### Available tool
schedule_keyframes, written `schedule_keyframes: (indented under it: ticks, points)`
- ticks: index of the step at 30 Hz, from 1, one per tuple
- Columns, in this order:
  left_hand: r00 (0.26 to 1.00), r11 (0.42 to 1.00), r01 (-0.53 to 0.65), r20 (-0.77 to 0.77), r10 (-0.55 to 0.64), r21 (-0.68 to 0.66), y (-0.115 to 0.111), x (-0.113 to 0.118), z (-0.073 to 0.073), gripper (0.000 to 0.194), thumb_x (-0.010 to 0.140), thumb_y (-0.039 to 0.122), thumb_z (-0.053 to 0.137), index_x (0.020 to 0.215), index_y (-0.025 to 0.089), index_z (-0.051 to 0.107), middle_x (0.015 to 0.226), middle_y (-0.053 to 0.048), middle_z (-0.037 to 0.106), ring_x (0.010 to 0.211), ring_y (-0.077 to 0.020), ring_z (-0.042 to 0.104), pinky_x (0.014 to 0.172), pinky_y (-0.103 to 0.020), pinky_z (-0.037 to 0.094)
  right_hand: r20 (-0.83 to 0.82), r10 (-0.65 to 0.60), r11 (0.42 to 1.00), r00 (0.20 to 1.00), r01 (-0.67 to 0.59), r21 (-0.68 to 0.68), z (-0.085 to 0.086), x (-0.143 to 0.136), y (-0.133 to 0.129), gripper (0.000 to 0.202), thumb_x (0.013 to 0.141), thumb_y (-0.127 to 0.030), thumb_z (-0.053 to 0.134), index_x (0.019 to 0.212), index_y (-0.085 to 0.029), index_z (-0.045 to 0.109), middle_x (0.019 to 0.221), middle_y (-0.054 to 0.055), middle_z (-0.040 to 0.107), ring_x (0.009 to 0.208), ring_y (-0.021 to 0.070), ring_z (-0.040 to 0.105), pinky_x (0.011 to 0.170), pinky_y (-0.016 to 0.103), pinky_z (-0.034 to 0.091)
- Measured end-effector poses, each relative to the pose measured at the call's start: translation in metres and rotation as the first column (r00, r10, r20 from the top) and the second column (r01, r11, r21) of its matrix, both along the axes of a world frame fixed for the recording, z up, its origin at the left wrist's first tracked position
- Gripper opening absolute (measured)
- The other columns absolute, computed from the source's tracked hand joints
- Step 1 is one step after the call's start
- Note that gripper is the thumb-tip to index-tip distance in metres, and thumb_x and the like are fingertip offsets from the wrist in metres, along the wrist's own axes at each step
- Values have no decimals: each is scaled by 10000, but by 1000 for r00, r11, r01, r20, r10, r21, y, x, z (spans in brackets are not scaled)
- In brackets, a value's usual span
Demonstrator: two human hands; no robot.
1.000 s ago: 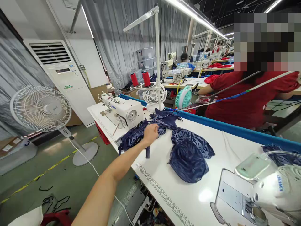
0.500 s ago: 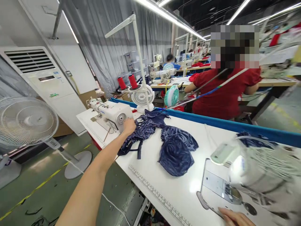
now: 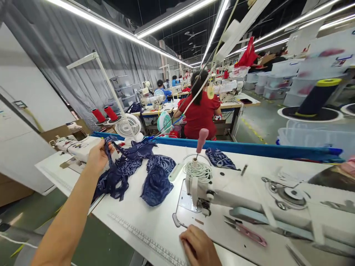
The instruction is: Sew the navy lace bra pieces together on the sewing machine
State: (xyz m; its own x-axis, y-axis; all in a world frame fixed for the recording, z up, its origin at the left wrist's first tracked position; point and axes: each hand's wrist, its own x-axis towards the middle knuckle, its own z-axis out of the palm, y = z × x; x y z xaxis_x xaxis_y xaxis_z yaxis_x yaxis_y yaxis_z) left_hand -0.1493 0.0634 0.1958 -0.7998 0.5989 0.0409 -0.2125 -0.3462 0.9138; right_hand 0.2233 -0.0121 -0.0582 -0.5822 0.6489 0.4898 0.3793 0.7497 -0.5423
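At the left of the table, my left hand (image 3: pixel 98 157) is closed on a navy lace garment (image 3: pixel 115 179) with straps, part of it lifted and the rest lying in a heap. Two navy lace cup pieces (image 3: pixel 157 186) lie just right of that heap. My right hand (image 3: pixel 200 245) rests with curled fingers near the front edge, before the needle plate of a white sewing machine (image 3: pixel 235 201); nothing shows in it. Pink-handled scissors (image 3: pixel 248 232) lie on the machine bed to its right. Another navy lace piece (image 3: pixel 220 159) sits behind the machine head.
A ruler strip (image 3: pixel 146 238) runs along the table's front edge. A second sewing machine (image 3: pixel 79 149), a small white fan (image 3: pixel 128 127) and red thread cones (image 3: pixel 111 113) stand at the left. Behind the blue edge trough (image 3: pixel 249 150) sits a co-worker in red (image 3: pixel 200 116).
My view has turned right. My left hand, earlier beside the left machine's handwheel, now lifts part of the navy garment. My right hand has come fully into view with its fingers curled.
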Motion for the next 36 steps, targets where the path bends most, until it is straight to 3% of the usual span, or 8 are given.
schedule_keyframes:
  ticks: [9,13,17,20,24,29,32,36]
  points:
    - [959,958,271,108,-262,-88,-77,74,-52,37,755,76,657,749,108,638,697,-30,626,553,-116,603,540,-227,585,-8,6,994,1000,-7,-109,1,3,-6,171,874,-134,464,880,-218,613,809,24,625,734,146,592,641,247,434]
    - [883,886,460,135,-449,-58,-94,88,-75,271,636,190,844,850,135,688,777,-39,665,606,-125,614,580,-227,579,-23,-34,973,999,28,-231,17,3,-7,204,898,-181,445,883,-211,647,782,28,606,706,141,574,621,247,421]
    - [766,782,622,235,-598,-39,-102,110,-99,529,622,278,884,1109,204,689,796,-28,673,599,-110,610,583,-210,543,-12,-84,935,996,74,-347,33,-2,-9,220,916,-239,454,865,-213,666,763,16,592,664,127,541,609,248,411]
    - [706,738,674,301,-641,-9,-108,128,-120,691,676,308,860,1310,263,589,870,-38,688,706,-128,653,725,-247,549,-16,-129,901,992,110,-420,42,-13,-13,230,932,-292,464,861,-214,668,743,8,589,651,126,519,600,251,408]
    - [641,683,730,339,-689,8,-116,139,-144,751,721,344,829,1397,264,512,892,-57,704,760,-152,664,814,-299,538,-80,-150,886,985,98,-453,60,-33,-23,281,966,-370,451,891,-208,668,746,14,590,697,134,529,649,264,426]
    - [626,656,755,295,-722,3,-119,142,-157,714,751,361,803,1398,299,508,1050,-65,719,900,-179,684,888,-290,520,-179,-179,861,967,66,-504,79,-50,-30,369,985,-453,407,897,-211,672,749,16,585,704,135,541,638,258,430]
    - [624,656,755,289,-726,18,-117,149,-158,732,761,370,793,1419,316,475,1174,-66,691,1062,-217,660,999,-337,485,-175,-201,853,964,84,-514,79,-50,-29,374,984,-466,406,909,-218,676,756,16,585,715,137,542,643,261,433]
    - [586,636,769,329,-741,63,-113,164,-161,758,810,303,757,1469,314,381,1133,-44,695,1084,-195,656,1061,-364,442,-195,-266,832,944,123,-542,72,-40,-27,376,965,-486,438,952,-207,688,765,20,595,702,135,562,637,259,465]
